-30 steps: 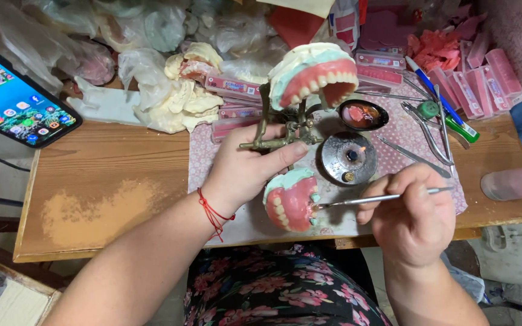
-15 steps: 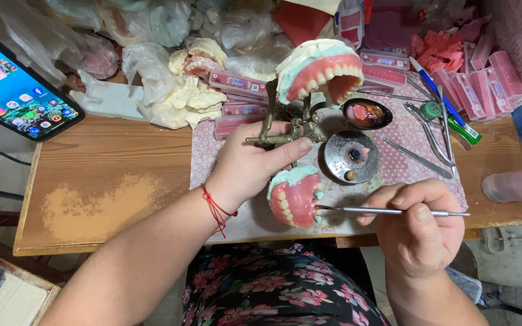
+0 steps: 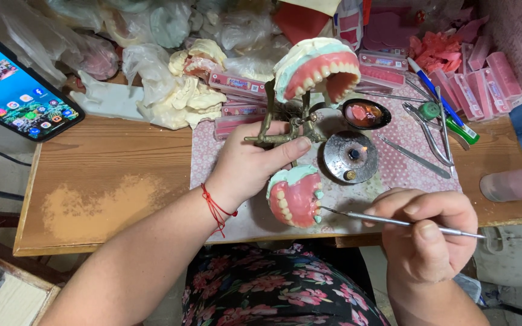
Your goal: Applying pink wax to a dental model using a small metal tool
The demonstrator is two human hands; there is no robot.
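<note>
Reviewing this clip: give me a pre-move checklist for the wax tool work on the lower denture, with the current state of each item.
1. Left hand grips the articulator: ok, fingers wrap its metal frame.
2. Right hand holds the tool pen-style: ok.
3. Tool tip at the lower denture: ok, it sits at the denture's edge; actual contact cannot tell.
4. Upper denture swung clear: ok, hinged open and away.
5. Burner lit: ok, a small flame shows at its centre.
6. Wax on the tool tip: cannot tell, too small.
</note>
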